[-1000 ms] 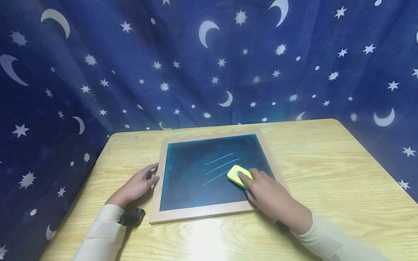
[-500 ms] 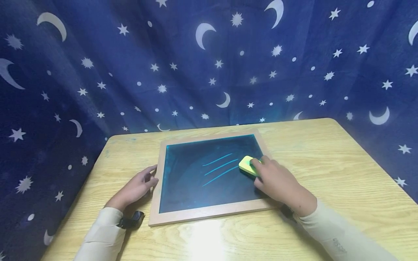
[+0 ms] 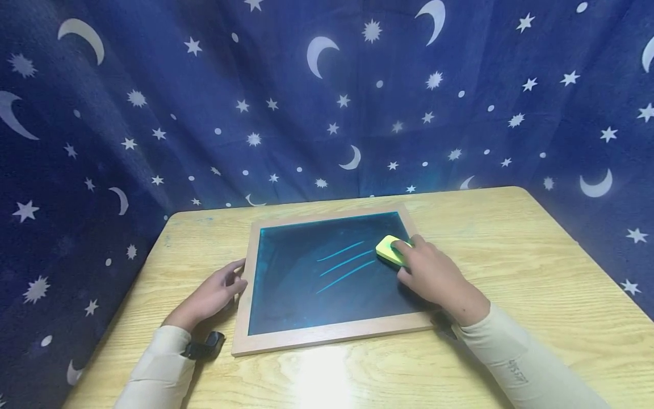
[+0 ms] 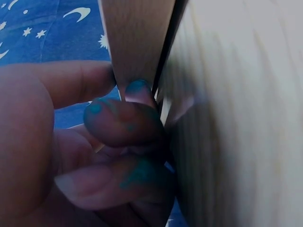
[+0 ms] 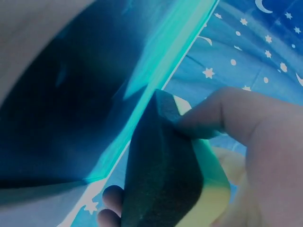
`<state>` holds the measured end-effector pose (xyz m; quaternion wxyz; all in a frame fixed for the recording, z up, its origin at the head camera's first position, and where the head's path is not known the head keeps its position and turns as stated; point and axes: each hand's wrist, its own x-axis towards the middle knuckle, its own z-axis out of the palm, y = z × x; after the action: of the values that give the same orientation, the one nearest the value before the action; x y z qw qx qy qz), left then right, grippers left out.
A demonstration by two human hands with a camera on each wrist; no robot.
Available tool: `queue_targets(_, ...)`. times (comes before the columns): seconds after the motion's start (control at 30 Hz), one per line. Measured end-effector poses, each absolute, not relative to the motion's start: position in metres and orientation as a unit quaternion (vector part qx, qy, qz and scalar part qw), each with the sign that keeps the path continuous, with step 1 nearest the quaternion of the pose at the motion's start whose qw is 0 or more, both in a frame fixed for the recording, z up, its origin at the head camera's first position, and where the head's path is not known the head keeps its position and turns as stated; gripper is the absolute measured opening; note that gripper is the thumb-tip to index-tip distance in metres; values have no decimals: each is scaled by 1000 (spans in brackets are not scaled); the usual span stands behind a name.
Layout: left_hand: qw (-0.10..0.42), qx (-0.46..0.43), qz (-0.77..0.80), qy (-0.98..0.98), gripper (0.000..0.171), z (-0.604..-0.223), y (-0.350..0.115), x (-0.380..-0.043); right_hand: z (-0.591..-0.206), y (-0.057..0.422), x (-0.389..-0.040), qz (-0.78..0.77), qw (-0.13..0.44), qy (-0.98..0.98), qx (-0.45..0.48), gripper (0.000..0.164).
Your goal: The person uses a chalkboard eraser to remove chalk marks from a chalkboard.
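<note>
A wood-framed blackboard [image 3: 306, 295] lies on the table with three slanting blue chalk lines [image 3: 344, 264] on it. Over its right side my right hand [image 3: 434, 275] grips a yellow blackboard eraser [image 3: 388, 247]. The eraser's dark felt face [image 5: 161, 165] shows in the right wrist view, tilted and lifted off the board. My left hand [image 3: 212, 295] touches the left side of the frame with its fingertips. In the left wrist view blue chalk marks the bent fingers [image 4: 125, 120], which lie low against the frame edge [image 4: 137, 42] close to the table.
The light wooden table [image 3: 511, 261] extends around the board, with faint blue smudges at its far left. A blue curtain [image 3: 286, 85] with moons and stars hangs behind it and along both sides. Each wrist carries a dark strapped device, such as the left one [image 3: 206, 345].
My right hand has drawn the eraser away from the chalk lines, to the right and farther up the board. The lower line's right end is uncovered. The left hand stays at the frame.
</note>
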<state>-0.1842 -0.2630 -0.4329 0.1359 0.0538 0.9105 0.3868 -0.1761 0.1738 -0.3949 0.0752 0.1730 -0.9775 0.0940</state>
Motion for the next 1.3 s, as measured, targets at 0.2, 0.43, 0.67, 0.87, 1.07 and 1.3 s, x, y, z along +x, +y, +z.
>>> queue_targets(0.2, 135, 60, 374, 915, 63, -432, -263, -188, -397, 179, -174, 100, 88, -973, 189, 47)
queue_targets(0.43, 129, 60, 375, 916, 63, -431, -265, -187, -394, 179, -169, 95, 88, -968, 216, 46)
queue_targets(0.67, 127, 55, 378, 915, 63, -431, -265, -186, -392, 174, -165, 84, 86, -967, 224, 46)
queue_targets(0.87, 129, 55, 384, 913, 63, -431, -264, -186, -393, 169, -161, 77, 95, -963, 241, 46)
queue_targets(1.07, 129, 59, 387, 911, 64, -432, -262, -187, -397, 163, -156, 77, 105, -955, 266, 43)
queue_targets(1.3, 130, 60, 386, 911, 63, -434, -264, -184, -400, 151, -146, 62, 90, -949, 296, 45)
